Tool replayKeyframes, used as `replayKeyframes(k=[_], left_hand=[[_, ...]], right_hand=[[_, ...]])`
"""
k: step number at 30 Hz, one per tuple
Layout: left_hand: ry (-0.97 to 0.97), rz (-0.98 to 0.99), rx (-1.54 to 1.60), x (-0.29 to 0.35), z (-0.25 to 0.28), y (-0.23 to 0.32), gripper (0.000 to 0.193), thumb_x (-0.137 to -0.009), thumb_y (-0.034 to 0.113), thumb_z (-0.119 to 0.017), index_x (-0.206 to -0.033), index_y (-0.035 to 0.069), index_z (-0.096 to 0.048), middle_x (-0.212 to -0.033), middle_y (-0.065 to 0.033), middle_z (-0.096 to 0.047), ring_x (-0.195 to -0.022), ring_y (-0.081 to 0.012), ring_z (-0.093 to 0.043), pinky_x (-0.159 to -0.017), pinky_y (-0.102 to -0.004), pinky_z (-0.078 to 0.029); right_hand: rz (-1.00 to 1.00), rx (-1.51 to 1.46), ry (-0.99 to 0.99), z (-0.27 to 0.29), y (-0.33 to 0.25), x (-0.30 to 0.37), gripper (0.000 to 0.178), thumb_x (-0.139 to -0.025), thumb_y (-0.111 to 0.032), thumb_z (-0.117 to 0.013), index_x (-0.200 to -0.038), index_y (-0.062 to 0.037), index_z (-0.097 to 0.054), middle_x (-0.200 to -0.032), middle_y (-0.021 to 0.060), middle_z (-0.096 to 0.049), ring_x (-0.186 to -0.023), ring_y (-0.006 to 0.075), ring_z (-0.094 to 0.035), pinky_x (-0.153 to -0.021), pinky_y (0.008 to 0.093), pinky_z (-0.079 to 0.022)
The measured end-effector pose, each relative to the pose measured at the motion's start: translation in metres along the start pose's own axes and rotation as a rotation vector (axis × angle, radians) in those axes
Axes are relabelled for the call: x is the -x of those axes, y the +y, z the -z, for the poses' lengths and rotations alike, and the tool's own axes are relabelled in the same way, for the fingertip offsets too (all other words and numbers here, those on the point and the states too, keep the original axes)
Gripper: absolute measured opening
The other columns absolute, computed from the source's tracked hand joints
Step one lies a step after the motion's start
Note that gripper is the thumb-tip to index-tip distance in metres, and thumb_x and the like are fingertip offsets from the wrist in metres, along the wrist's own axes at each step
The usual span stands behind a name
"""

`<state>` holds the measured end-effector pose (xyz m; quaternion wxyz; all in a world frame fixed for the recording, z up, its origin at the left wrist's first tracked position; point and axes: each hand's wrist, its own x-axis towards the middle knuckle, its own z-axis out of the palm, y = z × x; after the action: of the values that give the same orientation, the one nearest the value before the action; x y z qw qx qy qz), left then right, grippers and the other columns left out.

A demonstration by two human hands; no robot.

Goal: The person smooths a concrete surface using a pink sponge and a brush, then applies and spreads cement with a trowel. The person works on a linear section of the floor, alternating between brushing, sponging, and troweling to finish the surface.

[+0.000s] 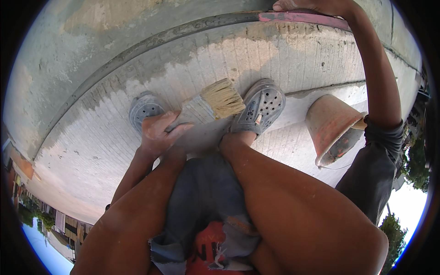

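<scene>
My left hand (pixel 156 132) is closed around the handle end of a wide flat paintbrush (pixel 223 98). Its pale, stiff bristles point right, between my two shoes and just above the concrete. Grey smears cover the brush body. At the top edge, my stretched-out right hand (pixel 305 5) grips a long pink strip (pixel 305 17) smeared with grey, which lies along the groove in the concrete. The frame's edge cuts off part of this hand.
I squat on ridged pale concrete (pixel 114 133), parts of it coated darker grey. A grey clog (pixel 266 107) is on my right foot, another (pixel 145 110) on my left. On the right a dirty orange bucket (pixel 327 121) lies tilted beside my right arm. Trees and buildings show at the rim.
</scene>
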<state>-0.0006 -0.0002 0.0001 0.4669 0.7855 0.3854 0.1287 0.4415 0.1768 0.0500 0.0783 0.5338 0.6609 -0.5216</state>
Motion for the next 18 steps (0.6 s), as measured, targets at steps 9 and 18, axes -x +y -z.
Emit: replayKeyframes(k=[9,18], left_hand=[[0.016,-0.023,-0.013,0.001,-0.001,-0.004,0.041,-0.075,0.021,-0.091,-0.099,-0.007,-0.073,-0.078,-0.0159,-0.071,-0.064,-0.027,-0.07,-0.057,-0.0332,-0.054],[-0.009,0.009,-0.003,0.0,0.002,-0.001,0.041,-0.075,0.02,-0.091,-0.1,-0.008,-0.073,-0.079,-0.0169,-0.071,-0.064,-0.0272,-0.071,-0.057,-0.0332,-0.054]], right_hand=[[0.062,0.017,-0.038,-0.018,-0.011,-0.023,0.021,-0.09,-0.021,-0.082,-0.087,-0.0011,-0.075,-0.073,0.0046,-0.071,-0.069,0.0123,-0.062,-0.063,0.0312,-0.049],[0.03,0.03,-0.04,-0.016,-0.024,-0.024,0.021,-0.09,-0.021,-0.082,-0.087,-0.0011,-0.075,-0.075,0.0031,-0.071,-0.072,0.0095,-0.062,-0.064,0.0286,-0.048]])
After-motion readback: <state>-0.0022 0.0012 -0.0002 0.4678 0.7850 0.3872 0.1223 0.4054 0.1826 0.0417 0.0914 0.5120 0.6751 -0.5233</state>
